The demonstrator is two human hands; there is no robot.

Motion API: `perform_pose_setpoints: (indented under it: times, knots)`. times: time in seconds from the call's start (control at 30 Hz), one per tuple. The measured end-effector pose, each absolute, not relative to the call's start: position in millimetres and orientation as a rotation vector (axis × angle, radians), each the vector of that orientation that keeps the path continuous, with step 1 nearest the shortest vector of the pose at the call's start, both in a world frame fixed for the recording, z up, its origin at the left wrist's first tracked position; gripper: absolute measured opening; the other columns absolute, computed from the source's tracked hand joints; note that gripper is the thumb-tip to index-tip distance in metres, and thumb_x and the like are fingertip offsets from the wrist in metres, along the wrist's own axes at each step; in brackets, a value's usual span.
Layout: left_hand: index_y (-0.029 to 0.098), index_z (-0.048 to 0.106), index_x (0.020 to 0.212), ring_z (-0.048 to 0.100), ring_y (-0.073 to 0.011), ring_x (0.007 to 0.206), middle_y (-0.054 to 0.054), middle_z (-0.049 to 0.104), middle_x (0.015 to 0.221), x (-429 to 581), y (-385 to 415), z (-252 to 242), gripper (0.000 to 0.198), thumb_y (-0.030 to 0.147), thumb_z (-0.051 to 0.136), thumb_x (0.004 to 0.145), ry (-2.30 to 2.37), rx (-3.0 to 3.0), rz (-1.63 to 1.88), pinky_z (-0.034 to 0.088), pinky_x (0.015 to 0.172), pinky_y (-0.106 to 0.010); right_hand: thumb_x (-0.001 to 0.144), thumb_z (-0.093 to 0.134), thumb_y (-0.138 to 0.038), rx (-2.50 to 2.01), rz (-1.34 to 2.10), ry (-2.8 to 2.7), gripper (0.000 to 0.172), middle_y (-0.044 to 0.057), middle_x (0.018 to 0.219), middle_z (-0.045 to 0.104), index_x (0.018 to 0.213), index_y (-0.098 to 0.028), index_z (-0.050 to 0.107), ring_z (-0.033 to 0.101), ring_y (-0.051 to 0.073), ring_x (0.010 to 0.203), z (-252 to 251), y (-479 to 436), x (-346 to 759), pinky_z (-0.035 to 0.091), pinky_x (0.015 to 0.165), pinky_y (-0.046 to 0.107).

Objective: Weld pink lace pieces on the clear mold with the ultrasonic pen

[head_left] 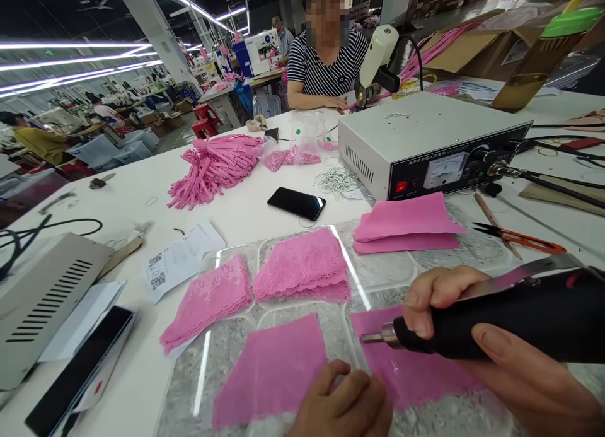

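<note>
My right hand grips a black handheld ultrasonic welder, its thumb below and fingers over the front. The welder's metal tip points left over a pink fabric piece; I cannot tell whether it touches. My left hand is at the bottom, between that piece and another flat pink fabric piece. Its fingers are curled together, and what they hold, if anything, is hidden. Beyond lie two stacks of pink lace pieces and a folded stack of plain pink fabric.
A grey control box stands at the back right, near orange thread snips and a pencil. A phone, pink straps and small bags lie farther back. A co-worker in a striped shirt sits across the table.
</note>
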State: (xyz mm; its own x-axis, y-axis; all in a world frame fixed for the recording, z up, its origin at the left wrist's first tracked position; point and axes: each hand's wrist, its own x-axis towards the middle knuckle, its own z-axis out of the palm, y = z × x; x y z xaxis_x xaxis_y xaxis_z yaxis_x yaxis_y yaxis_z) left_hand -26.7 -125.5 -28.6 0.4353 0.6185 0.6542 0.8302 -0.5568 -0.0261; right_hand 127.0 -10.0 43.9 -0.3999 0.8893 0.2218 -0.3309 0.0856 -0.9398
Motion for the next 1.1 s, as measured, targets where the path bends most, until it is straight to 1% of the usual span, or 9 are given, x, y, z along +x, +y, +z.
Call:
perform_pose_setpoints:
  times: [0.13, 0.27, 0.4, 0.57, 0.7, 0.87, 1.0, 1.1]
  knots:
    - [0.012, 0.069, 0.080, 0.057, -0.0108, 0.074, -0.002, 0.070, 0.085, -27.4, -126.9, -31.5, 0.023, 0.006, 0.051, 0.092, -1.233, -2.361, -0.841, 0.044, 0.072, -0.025, 0.082, 0.064, -0.041, -0.566, 1.567, -1.328, 0.016, 0.004, 0.073, 0.058, 0.083, -0.026, 0.060, 0.058, 0.019, 0.059, 41.8, -9.1, 127.5, 0.054, 0.057, 0.035]
    - [0.012, 0.069, 0.079, 0.056, -0.0104, 0.071, -0.002, 0.070, 0.083, -27.1, -126.0, -33.1, 0.024, 0.005, 0.050, 0.092, -1.223, -2.344, -0.862, 0.044, 0.069, -0.025, 0.087, 0.061, -0.039, -0.466, 1.543, -1.448, 0.013, 0.004, 0.072, 0.059, 0.086, -0.026, 0.061, 0.060, 0.019, 0.061, 35.6, -2.3, 127.7, 0.055, 0.058, 0.034]
    - [0.012, 0.069, 0.079, 0.057, -0.0102, 0.071, -0.002, 0.070, 0.084, -27.5, -125.3, -33.7, 0.023, 0.004, 0.051, 0.091, -1.231, -2.357, -0.880, 0.044, 0.068, -0.024, 0.090, 0.056, -0.036, -0.323, 1.510, -1.508, 0.010, 0.003, 0.072, 0.060, 0.091, -0.026, 0.060, 0.060, 0.018, 0.064, 29.2, 4.7, 128.1, 0.055, 0.063, 0.034]
    - [0.011, 0.069, 0.088, 0.058, -0.0117, 0.080, -0.002, 0.071, 0.093, -33.7, -129.8, -26.7, 0.025, 0.010, 0.046, 0.097, -1.227, -2.483, -0.942, 0.045, 0.072, -0.024, 0.086, 0.060, -0.038, -0.360, 1.626, -1.398, 0.013, 0.003, 0.074, 0.058, 0.088, -0.025, 0.062, 0.058, 0.016, 0.059, 33.5, 6.4, 134.1, 0.052, 0.057, 0.032]
    - [0.010, 0.067, 0.095, 0.059, -0.0125, 0.085, -0.005, 0.070, 0.101, -40.8, -137.4, -16.3, 0.020, 0.013, 0.048, 0.096, -1.262, -2.661, -0.809, 0.046, 0.075, -0.024, 0.080, 0.064, -0.040, -0.463, 1.724, -1.279, 0.015, 0.003, 0.071, 0.057, 0.083, -0.025, 0.062, 0.056, 0.017, 0.056, 37.5, -0.6, 139.5, 0.048, 0.052, 0.030]
    - [0.009, 0.066, 0.099, 0.059, -0.0140, 0.086, -0.007, 0.068, 0.110, -43.4, -142.9, -12.8, 0.021, 0.018, 0.047, 0.097, -1.289, -2.732, -0.762, 0.047, 0.075, -0.025, 0.079, 0.065, -0.042, -0.508, 1.765, -1.296, 0.017, 0.003, 0.068, 0.058, 0.083, -0.026, 0.062, 0.055, 0.018, 0.057, 38.9, -5.3, 140.5, 0.047, 0.054, 0.032]
    - [0.012, 0.066, 0.098, 0.059, -0.0122, 0.084, -0.005, 0.068, 0.108, -42.8, -142.8, -9.5, 0.019, 0.022, 0.050, 0.097, -1.265, -2.771, -0.713, 0.046, 0.074, -0.024, 0.080, 0.066, -0.042, -0.395, 1.788, -1.391, 0.016, 0.001, 0.068, 0.059, 0.084, -0.026, 0.063, 0.056, 0.017, 0.056, 39.4, 2.8, 140.5, 0.048, 0.054, 0.031]
    - [0.011, 0.065, 0.097, 0.060, -0.0128, 0.083, -0.005, 0.070, 0.102, -42.7, -143.1, -7.6, 0.021, 0.020, 0.046, 0.098, -1.265, -2.789, -0.767, 0.046, 0.074, -0.024, 0.080, 0.065, -0.042, -0.329, 1.856, -1.393, 0.018, 0.001, 0.067, 0.058, 0.085, -0.025, 0.063, 0.056, 0.017, 0.052, 36.1, 6.0, 142.0, 0.048, 0.050, 0.031]
